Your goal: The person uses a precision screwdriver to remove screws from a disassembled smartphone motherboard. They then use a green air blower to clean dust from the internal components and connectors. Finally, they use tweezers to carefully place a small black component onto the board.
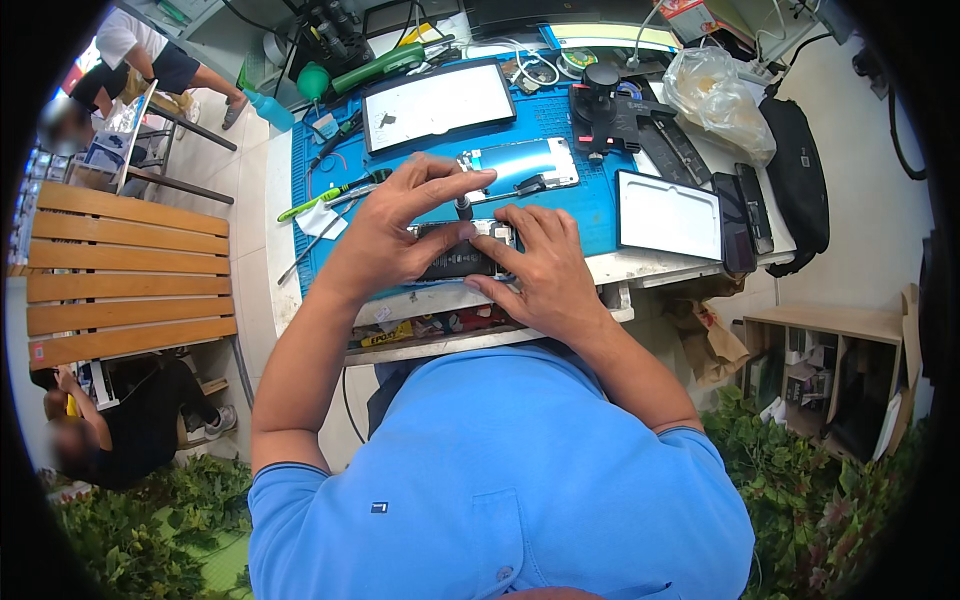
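Observation:
An opened smartphone [455, 262] with its black battery showing lies at the near edge of a blue work mat [590, 215]. My left hand [400, 220] is over its left part, fingers closed around a small dark screwdriver [463, 208] that stands upright on the phone. Most of the driver's tip is hidden by the fingers. Across the phone's right end lies my right hand [550, 265], thumb and index finger gripping it from both sides. Just beyond, a shiny blue phone panel [520, 165] rests on the mat with a small dark tool [528, 185] on it.
A white-topped tray [440, 105] lies behind; another white tray [668, 215] is at the right. A black clamp stand [600, 100], a plastic bag [715, 95] and a black pouch [798, 180] crowd the right. Below the tabletop, a drawer [430, 330] stands open. Two people are at the left.

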The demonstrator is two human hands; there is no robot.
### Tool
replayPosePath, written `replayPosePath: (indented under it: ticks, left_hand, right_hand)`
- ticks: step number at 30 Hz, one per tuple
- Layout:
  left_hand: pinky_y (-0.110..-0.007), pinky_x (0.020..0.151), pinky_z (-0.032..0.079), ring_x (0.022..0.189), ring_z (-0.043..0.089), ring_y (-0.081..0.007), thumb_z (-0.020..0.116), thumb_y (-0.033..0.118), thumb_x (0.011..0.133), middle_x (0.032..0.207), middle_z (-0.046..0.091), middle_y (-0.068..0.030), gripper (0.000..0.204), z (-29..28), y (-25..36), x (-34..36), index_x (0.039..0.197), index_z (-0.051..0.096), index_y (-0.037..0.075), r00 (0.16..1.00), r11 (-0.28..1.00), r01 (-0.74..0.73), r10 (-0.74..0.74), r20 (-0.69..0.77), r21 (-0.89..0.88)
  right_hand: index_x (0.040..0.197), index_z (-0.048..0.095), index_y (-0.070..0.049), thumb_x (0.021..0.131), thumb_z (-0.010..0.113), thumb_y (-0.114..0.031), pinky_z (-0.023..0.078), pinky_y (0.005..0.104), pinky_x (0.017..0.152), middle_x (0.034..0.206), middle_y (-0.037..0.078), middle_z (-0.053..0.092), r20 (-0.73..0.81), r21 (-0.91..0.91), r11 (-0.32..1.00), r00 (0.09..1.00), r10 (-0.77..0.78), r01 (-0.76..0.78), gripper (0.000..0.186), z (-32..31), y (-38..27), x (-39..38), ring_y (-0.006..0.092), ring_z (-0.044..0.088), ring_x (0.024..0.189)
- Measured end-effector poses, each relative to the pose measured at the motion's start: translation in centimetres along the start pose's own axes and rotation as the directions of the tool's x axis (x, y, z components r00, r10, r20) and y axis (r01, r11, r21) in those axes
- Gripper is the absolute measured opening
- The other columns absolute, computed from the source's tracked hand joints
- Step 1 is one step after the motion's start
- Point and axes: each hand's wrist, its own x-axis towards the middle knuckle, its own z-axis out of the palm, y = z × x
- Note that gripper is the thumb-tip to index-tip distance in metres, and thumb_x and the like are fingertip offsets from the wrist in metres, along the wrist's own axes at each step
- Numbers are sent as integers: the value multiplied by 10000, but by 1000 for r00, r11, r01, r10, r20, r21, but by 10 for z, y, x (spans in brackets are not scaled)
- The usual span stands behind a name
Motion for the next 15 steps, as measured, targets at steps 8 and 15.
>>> replayPosePath:
  ticks: [8, 15]
  left_hand:
    - [-391, 937, 643, 1133, 757, -257, 783, -52, 938, 1310, 784, -102, 599, 2, 2, -5, 1491, 745, 176, 1000, 1000, 23, -23, 20, 2]
    - [-379, 963, 627, 1169, 750, -256, 787, -66, 930, 1331, 780, -110, 633, 4, -5, -4, 1511, 732, 180, 1000, 997, 5, -6, -8, -78]
  right_hand:
    - [1276, 791, -114, 974, 828, -449, 398, 536, 1140, 1397, 166, 646, -5, -5, 1000, 1000, -11, 11, 453, 0, 1, 1, 356, 565, 1335]
    - [1272, 791, -113, 970, 831, -447, 400, 533, 1141, 1397, 165, 646, -5, -6, 1000, 1000, -7, 7, 452, -1, 0, 1, 356, 566, 1335]
